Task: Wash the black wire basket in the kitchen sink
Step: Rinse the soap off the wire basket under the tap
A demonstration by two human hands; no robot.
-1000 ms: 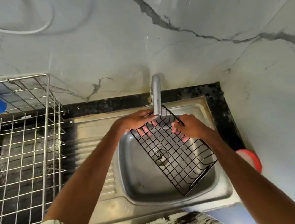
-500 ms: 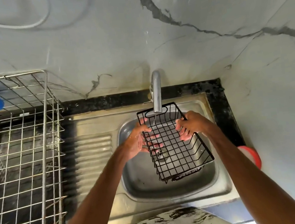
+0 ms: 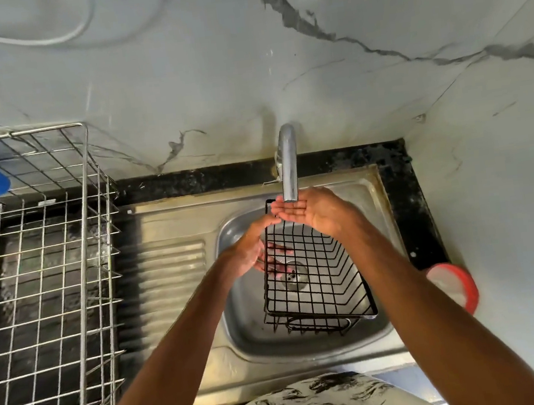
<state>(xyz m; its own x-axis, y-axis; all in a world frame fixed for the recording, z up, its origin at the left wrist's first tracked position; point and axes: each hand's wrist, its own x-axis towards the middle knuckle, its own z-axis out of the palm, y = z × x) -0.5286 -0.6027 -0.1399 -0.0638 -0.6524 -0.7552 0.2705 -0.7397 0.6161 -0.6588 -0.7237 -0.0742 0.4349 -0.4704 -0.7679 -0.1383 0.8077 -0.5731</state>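
Half a second ago both of your hands held the black wire basket (image 3: pixel 316 283) by its side walls. Your right hand (image 3: pixel 310 213) has since released it and moved up under the spout of the tap (image 3: pixel 288 159). It now lies palm up, its fingers (image 3: pixel 281 209) straight and slightly cupped, holding nothing.

Your left hand (image 3: pixel 250 255) alone carries the basket. Its fingers (image 3: pixel 278 254) curl around the wires of the left wall and show through the mesh.

The basket hangs inside the sink (image 3: pixel 248 305), open side up and tilted. Its far end is raised near the spout and its near end is low, close to the front wall of the basin. The drain (image 3: pixel 293 275) shows through its floor. The frame does not show clearly whether water is running.

Judgement: the wash is in its rinsing stage and is not finished. The cupped right hand suggests you are about to catch water and carry it onto the wires. With one-handed support the basket may swing or slip, so maintain a firm left grip.
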